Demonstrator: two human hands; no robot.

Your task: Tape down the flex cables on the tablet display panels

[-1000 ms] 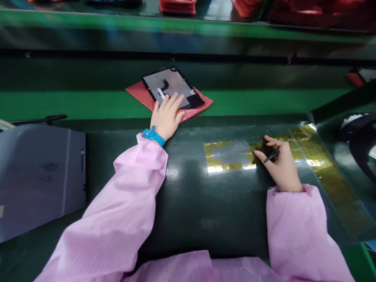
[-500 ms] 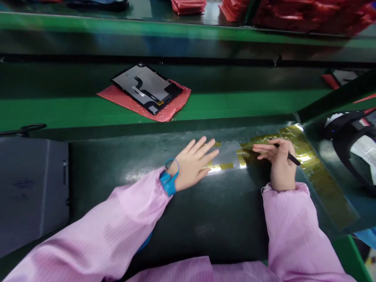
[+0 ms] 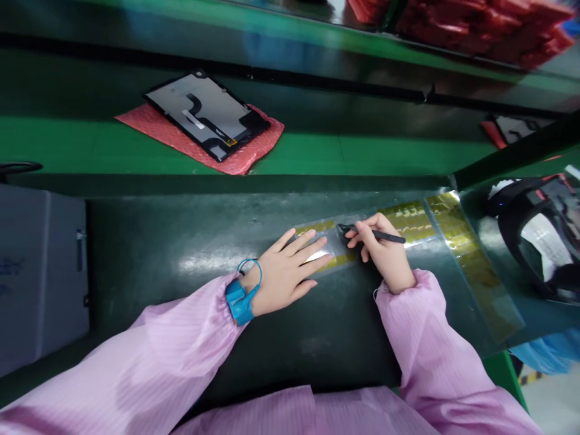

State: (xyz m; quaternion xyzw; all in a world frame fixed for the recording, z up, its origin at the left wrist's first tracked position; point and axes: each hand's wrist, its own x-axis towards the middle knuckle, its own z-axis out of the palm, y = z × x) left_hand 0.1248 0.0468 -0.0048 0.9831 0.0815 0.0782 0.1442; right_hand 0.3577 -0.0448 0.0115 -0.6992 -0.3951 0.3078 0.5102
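Observation:
My left hand (image 3: 290,266) lies flat with fingers spread on a clear sheet of yellow stickers (image 3: 410,219) on the dark mat (image 3: 190,241). My right hand (image 3: 385,257) is closed on black tweezers (image 3: 376,234), whose tip rests on the sheet just right of my left fingertips. A blue wrist strap (image 3: 239,297) circles my left wrist. Farther back, a dark tablet panel (image 3: 206,115) lies on a red bubble sheet (image 3: 254,151) on the green belt.
A second strip of yellow stickers (image 3: 475,266) runs along the mat's right side. A grey box (image 3: 36,272) stands at the left. A black ring-shaped device (image 3: 539,235) sits at the right. Red packets (image 3: 457,24) are stacked on the upper shelf.
My left hand left the tablet panel and came down flat onto the sticker sheet. My right hand shifted left with the tweezers toward it.

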